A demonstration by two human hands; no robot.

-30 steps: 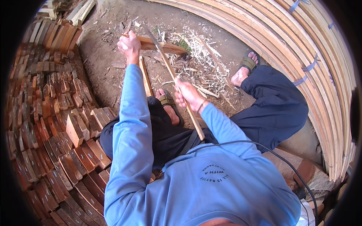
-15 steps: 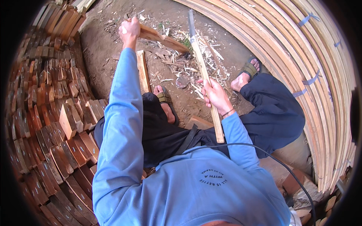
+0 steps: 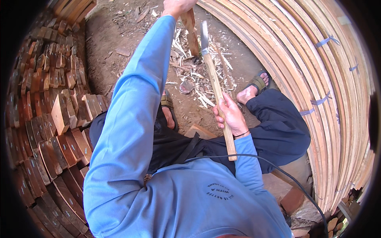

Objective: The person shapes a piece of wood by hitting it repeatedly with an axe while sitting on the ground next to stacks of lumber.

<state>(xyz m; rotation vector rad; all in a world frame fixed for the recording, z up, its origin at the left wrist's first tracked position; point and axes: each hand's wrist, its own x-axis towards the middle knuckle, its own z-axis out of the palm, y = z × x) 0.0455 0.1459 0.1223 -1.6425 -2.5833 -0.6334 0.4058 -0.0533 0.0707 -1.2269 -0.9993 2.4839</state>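
Observation:
At the far edge of the head view my left hand (image 3: 180,5) is closed on the upper end of a rough brown piece of wood (image 3: 190,33). That piece stands steeply, its lower end down among pale wood chips (image 3: 197,77). The top of my left hand is cut off by the picture's edge. My right hand (image 3: 232,117) wraps the lower part of a long wooden-handled tool (image 3: 214,77). A narrow metal blade forms the tool's far end, close to the right of the wood; its exact kind is unclear. The butt of its handle lies over my lap.
Stacked short brown boards (image 3: 43,115) fill the left side. Long pale planks (image 3: 274,43), tied with bluish strips, lie along the right. A small reddish lump (image 3: 186,87) sits by the chips between my sandalled feet. A black cable (image 3: 274,159) crosses my shirt.
My left hand has swung right and farther away, turning the wood from slanted to nearly upright. My right hand and the tool have shifted slightly nearer. My left sleeve now hides the plank beside my left foot.

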